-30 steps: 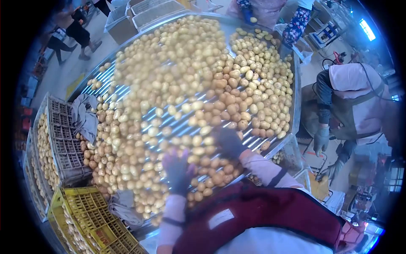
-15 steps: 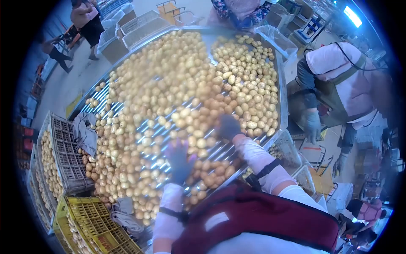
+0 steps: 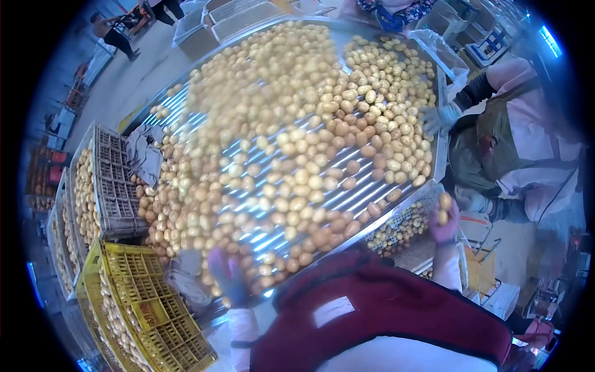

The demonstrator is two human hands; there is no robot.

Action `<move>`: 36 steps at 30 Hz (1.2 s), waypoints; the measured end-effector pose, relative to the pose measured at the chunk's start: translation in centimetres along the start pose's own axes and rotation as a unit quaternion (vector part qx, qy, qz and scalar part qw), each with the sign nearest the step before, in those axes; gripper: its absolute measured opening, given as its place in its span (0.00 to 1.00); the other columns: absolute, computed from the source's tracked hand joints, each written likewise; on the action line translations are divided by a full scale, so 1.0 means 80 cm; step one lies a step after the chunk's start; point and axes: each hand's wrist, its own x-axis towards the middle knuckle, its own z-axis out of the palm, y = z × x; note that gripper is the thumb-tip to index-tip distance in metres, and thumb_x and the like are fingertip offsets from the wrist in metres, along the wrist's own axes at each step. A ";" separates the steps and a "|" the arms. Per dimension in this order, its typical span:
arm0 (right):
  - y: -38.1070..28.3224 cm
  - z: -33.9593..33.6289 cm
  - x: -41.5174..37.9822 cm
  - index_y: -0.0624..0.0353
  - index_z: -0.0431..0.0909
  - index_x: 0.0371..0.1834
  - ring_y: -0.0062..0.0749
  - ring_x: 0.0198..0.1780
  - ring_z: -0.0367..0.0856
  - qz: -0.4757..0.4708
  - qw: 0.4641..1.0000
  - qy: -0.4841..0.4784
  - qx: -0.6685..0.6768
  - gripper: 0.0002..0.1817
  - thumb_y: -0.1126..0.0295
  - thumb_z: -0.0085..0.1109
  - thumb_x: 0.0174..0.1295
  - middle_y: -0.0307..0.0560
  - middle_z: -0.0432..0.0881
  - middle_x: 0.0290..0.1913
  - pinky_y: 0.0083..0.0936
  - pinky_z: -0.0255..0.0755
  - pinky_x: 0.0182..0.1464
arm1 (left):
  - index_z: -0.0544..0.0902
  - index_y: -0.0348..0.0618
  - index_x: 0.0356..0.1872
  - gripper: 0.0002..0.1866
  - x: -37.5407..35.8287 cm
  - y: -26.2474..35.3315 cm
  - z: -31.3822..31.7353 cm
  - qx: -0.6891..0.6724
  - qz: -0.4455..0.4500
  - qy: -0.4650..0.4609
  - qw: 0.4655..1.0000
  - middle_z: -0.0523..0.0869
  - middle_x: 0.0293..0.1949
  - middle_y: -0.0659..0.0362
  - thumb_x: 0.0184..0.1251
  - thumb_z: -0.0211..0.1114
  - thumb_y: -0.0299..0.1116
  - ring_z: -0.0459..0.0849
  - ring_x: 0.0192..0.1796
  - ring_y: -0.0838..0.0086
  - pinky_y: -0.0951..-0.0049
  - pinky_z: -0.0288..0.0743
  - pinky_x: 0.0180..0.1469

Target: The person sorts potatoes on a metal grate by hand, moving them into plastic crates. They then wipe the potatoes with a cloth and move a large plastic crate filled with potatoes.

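Many round, yellowish-brown potatoes (image 3: 297,180) lie over a metal roller table (image 3: 356,201). My left hand (image 3: 230,276), in a grey glove with purplish fingertips, is low over the table's near edge among potatoes, its fingers apart. Off the table's right side, my right hand (image 3: 444,223), gloved too, is closed on potatoes (image 3: 444,208) that show above its fingers. Below and left of it stands a crate (image 3: 403,232) holding more potatoes. A grey cloth (image 3: 187,279) lies just left of my left hand.
Yellow crates (image 3: 152,310) and grey crates (image 3: 111,180) of potatoes stand at the left. Another cloth (image 3: 144,155) hangs near them. A co-worker (image 3: 514,136) at the right has a gloved hand at the table's edge. Another person (image 3: 396,12) is at the far side, beside bins (image 3: 245,22).
My right hand has moved right, off the table, and now holds potatoes. My left hand has come back toward the near edge. The co-worker's hand has reached the table edge. The view has shifted.
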 end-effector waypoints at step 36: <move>0.279 0.325 0.260 0.48 0.64 0.76 0.64 0.74 0.57 -0.424 0.317 -0.298 -0.794 0.33 0.56 0.53 0.67 0.52 0.62 0.75 0.59 0.47 0.76 | 0.69 0.42 0.72 0.38 0.085 0.032 0.090 0.186 0.063 -0.032 0.980 0.63 0.73 0.40 0.63 0.70 0.46 0.57 0.77 0.44 0.44 0.46 0.78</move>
